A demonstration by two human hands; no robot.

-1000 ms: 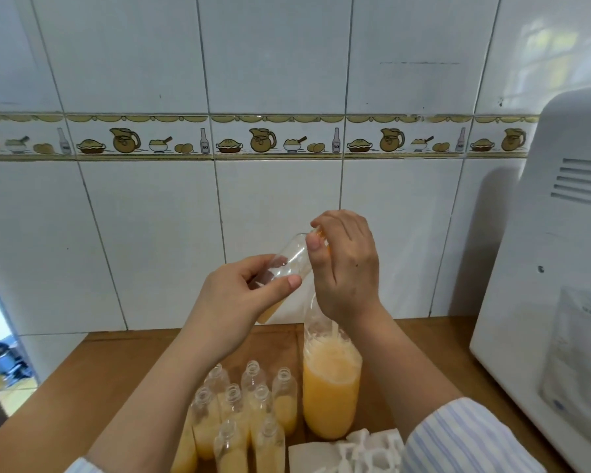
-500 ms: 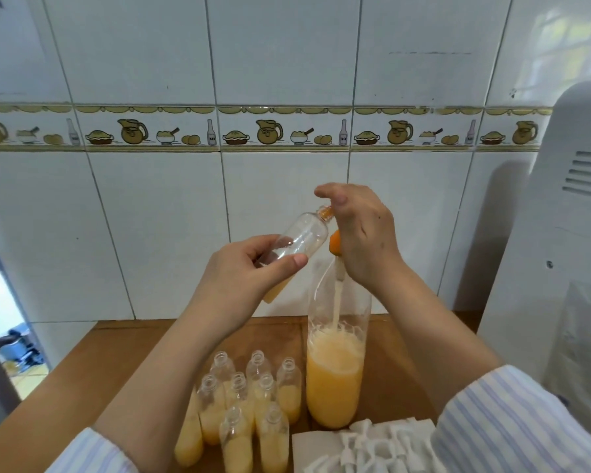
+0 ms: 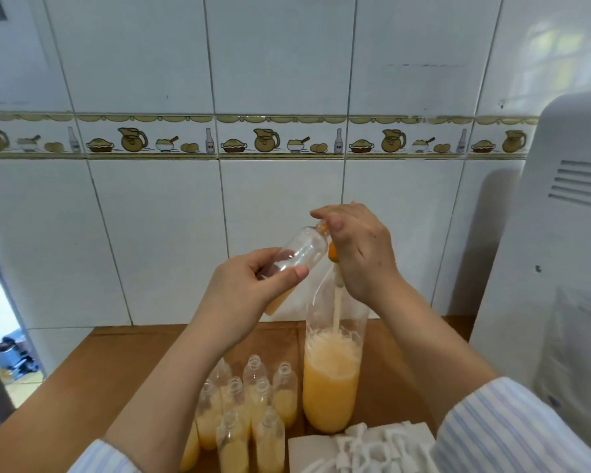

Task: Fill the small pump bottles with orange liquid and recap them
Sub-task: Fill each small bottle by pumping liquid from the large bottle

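Observation:
My left hand (image 3: pixel 249 291) grips a small clear bottle (image 3: pixel 301 249), tilted with its neck up and to the right; a little orange liquid sits at its lower end. My right hand (image 3: pixel 362 254) curls over an orange pump head (image 3: pixel 333 256) at that neck, thumb against the opening. A pale tube runs down from the pump into a tall clear bottle (image 3: pixel 331 387), half full of foamy orange liquid. Several uncapped small bottles (image 3: pixel 253 404), partly filled with orange liquid, stand to its left. White pump caps (image 3: pixel 372 445) lie on a white sheet at the front.
All this rests on a wooden counter (image 3: pixel 133 363) against a white tiled wall (image 3: pixel 280 199). A large white appliance (image 3: pixel 560 268) stands close on the right. A doorway opens at the far left (image 3: pixel 0 336).
Both hands and the small bottle have risen above the tall bottle. The orange pump head and its tube, hidden under my right hand a second ago, now show.

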